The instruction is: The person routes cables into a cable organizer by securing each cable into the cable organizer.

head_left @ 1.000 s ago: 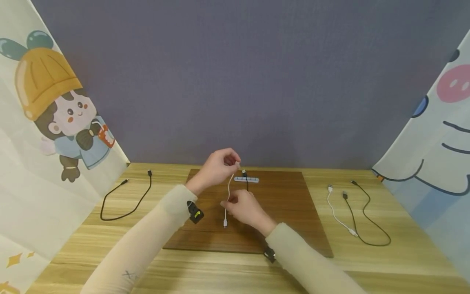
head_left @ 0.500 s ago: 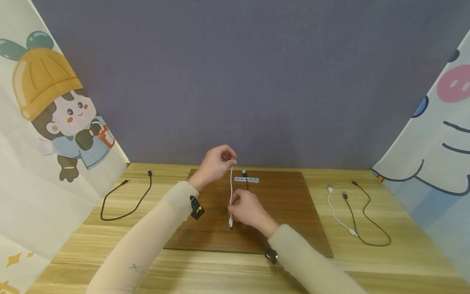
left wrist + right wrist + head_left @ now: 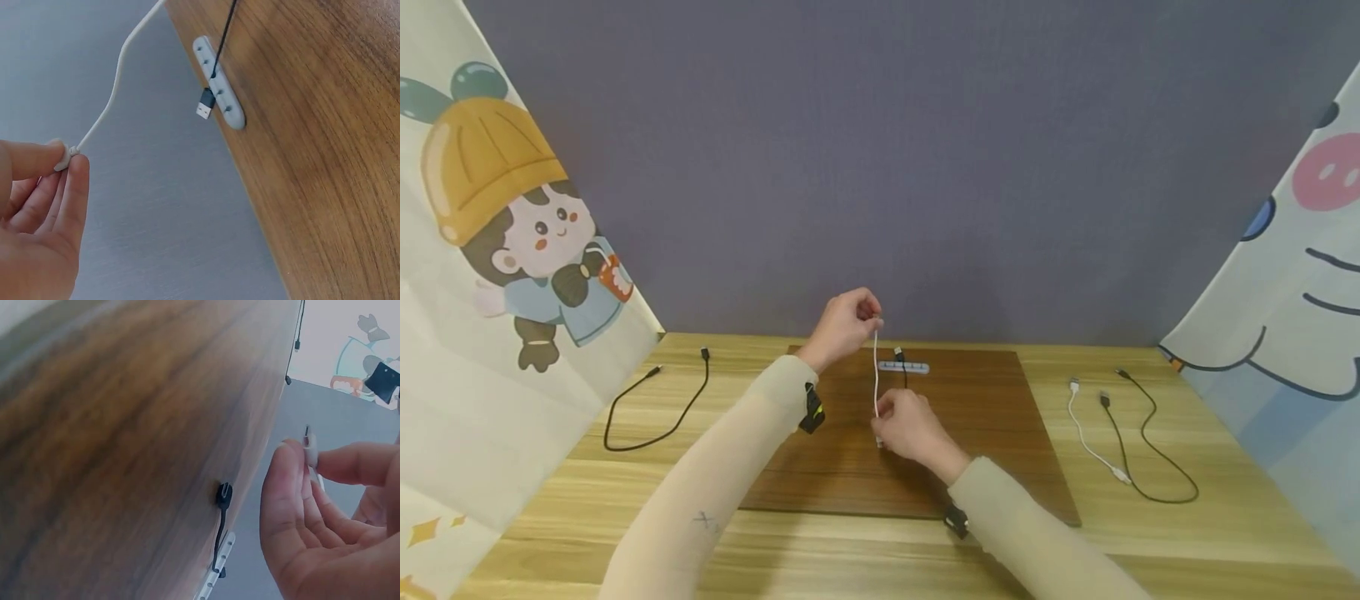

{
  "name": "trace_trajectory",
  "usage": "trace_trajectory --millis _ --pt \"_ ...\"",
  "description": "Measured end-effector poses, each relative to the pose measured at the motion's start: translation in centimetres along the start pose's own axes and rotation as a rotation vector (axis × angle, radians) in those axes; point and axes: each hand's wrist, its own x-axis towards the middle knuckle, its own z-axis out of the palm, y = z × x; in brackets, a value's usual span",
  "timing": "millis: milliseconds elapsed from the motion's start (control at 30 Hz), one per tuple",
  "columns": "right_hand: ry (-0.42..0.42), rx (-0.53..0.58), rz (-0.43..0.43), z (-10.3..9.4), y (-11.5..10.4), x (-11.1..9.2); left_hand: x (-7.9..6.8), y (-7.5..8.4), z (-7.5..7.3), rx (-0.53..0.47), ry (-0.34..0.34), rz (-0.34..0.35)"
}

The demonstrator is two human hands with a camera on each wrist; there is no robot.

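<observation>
A white charging cable (image 3: 876, 367) runs stretched between my two hands above the brown board (image 3: 977, 433). My left hand (image 3: 844, 327) pinches its far plug (image 3: 64, 161) between thumb and fingertips. Nearer to me, my right hand (image 3: 913, 429) pinches the other end, and the small metal tip of that connector (image 3: 307, 442) points out past the fingers. Just right of the cable, a pale grey cable clip strip (image 3: 917, 367) lies along the board's far edge. A black cable (image 3: 223, 37) sits in one of its slots, its USB plug (image 3: 205, 104) jutting beyond the edge.
On the table's left lies a black cable (image 3: 658, 437) in a loose curve. To the right are a short white cable (image 3: 1084, 437) and a longer black cable (image 3: 1172, 498). A grey partition (image 3: 925, 167) stands behind the table, with printed curtains (image 3: 1285, 283) at the sides.
My left hand has risen and drawn back slightly from the clip strip, straightening the white cable. The right hand has shifted a little right, and its fingers now cover more of the near connector.
</observation>
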Motion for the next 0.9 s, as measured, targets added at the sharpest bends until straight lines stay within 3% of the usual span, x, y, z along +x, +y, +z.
trace_trajectory --millis 500,800,900 --pt "-0.009 -0.163 0.049 -0.6 0.4 0.2 1.1 -1.7 2.3 0.242 -0.084 0.056" --pt "-0.034 -0.137 0.124 -0.4 0.3 -0.2 1.6 -2.6 3.8 0.278 -0.095 0.026" --pt "-0.046 -0.182 0.134 -0.4 0.1 -0.2 1.8 -2.8 4.3 0.292 -0.119 0.017"
